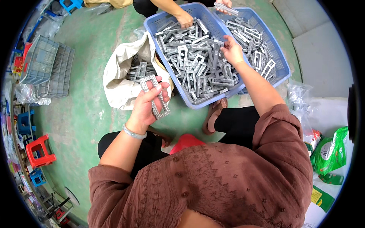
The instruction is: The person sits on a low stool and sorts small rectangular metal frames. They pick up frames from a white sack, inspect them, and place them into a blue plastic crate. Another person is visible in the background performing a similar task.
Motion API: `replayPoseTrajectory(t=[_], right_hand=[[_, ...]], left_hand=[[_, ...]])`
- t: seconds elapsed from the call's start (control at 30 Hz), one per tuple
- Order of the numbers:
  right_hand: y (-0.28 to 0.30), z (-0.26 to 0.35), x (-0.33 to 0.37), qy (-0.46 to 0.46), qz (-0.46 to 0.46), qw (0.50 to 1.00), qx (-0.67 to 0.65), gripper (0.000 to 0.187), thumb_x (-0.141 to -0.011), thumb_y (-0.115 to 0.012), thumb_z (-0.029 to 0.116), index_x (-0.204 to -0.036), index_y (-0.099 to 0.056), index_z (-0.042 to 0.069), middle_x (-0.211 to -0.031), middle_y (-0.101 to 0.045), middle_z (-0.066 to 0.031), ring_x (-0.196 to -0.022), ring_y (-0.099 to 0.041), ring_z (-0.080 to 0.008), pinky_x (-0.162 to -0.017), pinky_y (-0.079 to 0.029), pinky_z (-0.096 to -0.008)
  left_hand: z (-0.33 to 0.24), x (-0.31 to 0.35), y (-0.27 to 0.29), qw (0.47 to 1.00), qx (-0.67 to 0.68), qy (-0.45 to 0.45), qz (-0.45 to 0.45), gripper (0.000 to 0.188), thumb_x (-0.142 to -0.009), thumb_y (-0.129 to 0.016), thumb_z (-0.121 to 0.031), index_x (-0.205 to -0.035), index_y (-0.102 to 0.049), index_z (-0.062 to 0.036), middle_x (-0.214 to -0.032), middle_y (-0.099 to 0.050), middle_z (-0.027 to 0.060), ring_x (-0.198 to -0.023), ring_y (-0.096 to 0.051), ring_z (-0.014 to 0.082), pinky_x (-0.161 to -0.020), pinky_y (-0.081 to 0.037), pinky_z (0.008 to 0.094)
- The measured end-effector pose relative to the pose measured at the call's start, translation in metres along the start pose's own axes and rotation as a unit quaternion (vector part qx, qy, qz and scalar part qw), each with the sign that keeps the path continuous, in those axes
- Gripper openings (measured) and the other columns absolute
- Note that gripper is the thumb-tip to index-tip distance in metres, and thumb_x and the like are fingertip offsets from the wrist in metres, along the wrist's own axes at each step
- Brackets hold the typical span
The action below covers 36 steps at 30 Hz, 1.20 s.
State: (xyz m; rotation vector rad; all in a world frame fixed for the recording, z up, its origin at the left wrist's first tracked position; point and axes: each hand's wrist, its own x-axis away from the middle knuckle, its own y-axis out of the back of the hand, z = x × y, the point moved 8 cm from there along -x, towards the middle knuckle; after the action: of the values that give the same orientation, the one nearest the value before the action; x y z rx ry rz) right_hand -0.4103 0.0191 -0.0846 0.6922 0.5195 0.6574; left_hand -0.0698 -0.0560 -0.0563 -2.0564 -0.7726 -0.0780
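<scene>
My left hand (150, 99) is closed around a silver, glittery rectangular frame (164, 108) with a long open slot, held tilted beside a white woven sack. My right hand (232, 50) is over the right side of a blue plastic basket (178, 95), thumb and fingers apart. Right at its fingertips lies the end of a silver frame, and I cannot make out whether they touch. A heap of similar silver frames (197, 64) fills this basket. More of them (142, 71) lie inside the white sack (117, 85).
A second blue basket (283, 70) of frames adjoins on the right. Across from me, another person's hand (185, 19) reaches into the first basket; another hand (224, 5) holds a frame. Grey crates (45, 64) and a red stool (40, 152) stand left. Green packages (330, 152) lie right.
</scene>
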Motion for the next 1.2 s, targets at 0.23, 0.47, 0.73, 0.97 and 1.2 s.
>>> replayPoseTrajectory(t=[0.23,0.47,0.73,0.97,1.2], right_hand=[[0.013,0.046,0.007,0.01,0.067,0.993,-0.094,0.049,-0.068,-0.067,0.001,-0.113,-0.048,0.006,-0.078,-0.06,-0.0063,-0.07,-0.056,-0.0145,-0.067,-0.047,-0.0266],[0.02,0.121,0.054,0.15,0.094,0.982,-0.061,0.048,-0.066,-0.065,0.0,-0.11,-0.047,0.009,-0.073,-0.06,-0.0081,-0.069,-0.061,-0.0239,-0.064,-0.048,-0.0328],[0.021,0.099,0.043,0.132,0.185,0.973,-0.039,0.047,-0.068,-0.065,0.003,-0.111,-0.045,0.005,-0.067,-0.057,-0.0073,-0.063,-0.057,-0.0196,-0.06,-0.046,-0.0301],[-0.018,-0.011,0.003,0.033,0.299,0.947,0.11,0.048,-0.065,-0.068,0.012,-0.108,-0.051,0.0,-0.103,-0.057,-0.0218,-0.098,-0.055,-0.0321,-0.085,-0.044,-0.0365],[-0.063,-0.111,0.038,0.082,0.309,0.922,0.219,0.05,-0.066,-0.052,-0.008,-0.115,-0.048,0.003,-0.098,-0.06,-0.0206,-0.095,-0.057,-0.0326,-0.084,-0.045,-0.0368]], left_hand=[[0.003,-0.005,-0.001,0.982,-0.184,0.013,-0.047,0.034,-0.079,-0.06,-0.007,-0.108,-0.044,-0.0032,-0.09,-0.058,0.0087,-0.068,-0.052,0.012,-0.06,-0.046,0.0251],[0.004,-0.042,-0.011,0.966,-0.24,-0.055,-0.074,0.033,-0.074,-0.064,-0.002,-0.101,-0.045,-0.0024,-0.086,-0.057,0.0069,-0.061,-0.051,0.0099,-0.052,-0.043,0.0224],[0.021,-0.095,-0.039,0.957,-0.274,-0.061,-0.069,0.033,-0.074,-0.065,-0.003,-0.1,-0.045,-0.0017,-0.078,-0.058,0.006,-0.056,-0.05,0.0099,-0.049,-0.041,0.0223],[0.043,-0.107,-0.021,0.971,-0.221,0.018,-0.091,0.027,-0.078,-0.059,-0.003,-0.102,-0.046,-0.0037,-0.08,-0.058,0.0091,-0.059,-0.052,0.012,-0.05,-0.044,0.023],[0.065,-0.11,-0.007,0.98,-0.136,0.083,-0.118,0.021,-0.082,-0.055,-0.006,-0.102,-0.049,-0.0051,-0.081,-0.056,0.0089,-0.065,-0.052,0.0154,-0.059,-0.045,0.0283]])
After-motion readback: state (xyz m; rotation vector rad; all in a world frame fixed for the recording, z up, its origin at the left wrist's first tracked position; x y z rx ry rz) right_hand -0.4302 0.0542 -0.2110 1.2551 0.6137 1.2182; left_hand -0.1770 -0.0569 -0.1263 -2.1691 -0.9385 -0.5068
